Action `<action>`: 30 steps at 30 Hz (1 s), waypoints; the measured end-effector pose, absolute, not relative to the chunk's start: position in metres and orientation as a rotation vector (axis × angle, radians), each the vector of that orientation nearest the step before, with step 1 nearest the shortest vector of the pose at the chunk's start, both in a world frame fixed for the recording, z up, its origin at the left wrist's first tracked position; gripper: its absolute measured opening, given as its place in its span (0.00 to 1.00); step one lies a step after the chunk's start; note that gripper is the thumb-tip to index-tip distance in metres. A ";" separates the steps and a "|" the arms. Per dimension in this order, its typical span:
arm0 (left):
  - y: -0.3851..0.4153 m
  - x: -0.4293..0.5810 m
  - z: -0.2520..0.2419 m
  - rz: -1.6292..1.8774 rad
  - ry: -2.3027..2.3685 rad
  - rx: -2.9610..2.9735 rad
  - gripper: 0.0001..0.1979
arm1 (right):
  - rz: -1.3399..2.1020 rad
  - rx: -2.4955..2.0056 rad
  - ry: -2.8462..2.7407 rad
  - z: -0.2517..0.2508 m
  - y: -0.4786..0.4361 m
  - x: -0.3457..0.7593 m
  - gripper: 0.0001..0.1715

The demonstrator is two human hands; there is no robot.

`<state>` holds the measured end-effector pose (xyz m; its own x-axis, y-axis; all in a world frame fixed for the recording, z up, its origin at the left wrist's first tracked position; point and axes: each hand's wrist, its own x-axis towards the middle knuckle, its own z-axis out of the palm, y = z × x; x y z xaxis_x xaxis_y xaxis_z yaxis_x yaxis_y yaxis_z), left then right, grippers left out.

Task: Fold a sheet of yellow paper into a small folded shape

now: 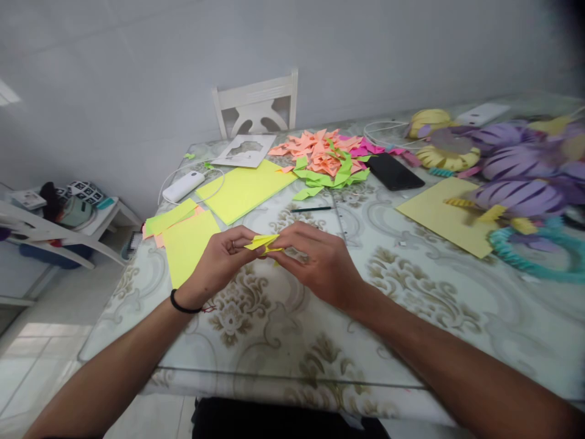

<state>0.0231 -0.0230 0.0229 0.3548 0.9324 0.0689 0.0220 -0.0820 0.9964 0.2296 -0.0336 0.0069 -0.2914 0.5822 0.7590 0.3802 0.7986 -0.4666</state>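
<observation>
A small folded yellow paper (264,242) is held between both hands above the patterned tablecloth (283,329). My left hand (223,259), with a black band at the wrist, pinches its left side. The fingers of my right hand (320,259) are closed on its right side. Under and beyond my left hand lies a yellow-green sheet (185,247), next to overlapping green and orange strips (171,219). A stack of yellow-green paper (244,189) lies farther back. Behind my hands is a dark, thin pen-like tool (311,209).
A pile of folded orange and green papers (324,158) sits at the back, beside a black phone (393,171). At right are a pale yellow sheet (445,213), purple paper lanterns (518,195) and a teal ring (539,259). A white device (183,186) with a cable lies left.
</observation>
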 end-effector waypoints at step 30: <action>-0.028 0.028 0.028 0.941 1.100 1.878 0.10 | 0.212 -0.852 -2.052 0.002 -0.031 0.231 0.09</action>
<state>0.0277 -0.0280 0.0278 0.3598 0.9075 0.2167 0.3546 -0.3478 0.8679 0.2308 -0.0311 0.0018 -0.3791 0.6417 0.6667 0.4916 0.7501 -0.4424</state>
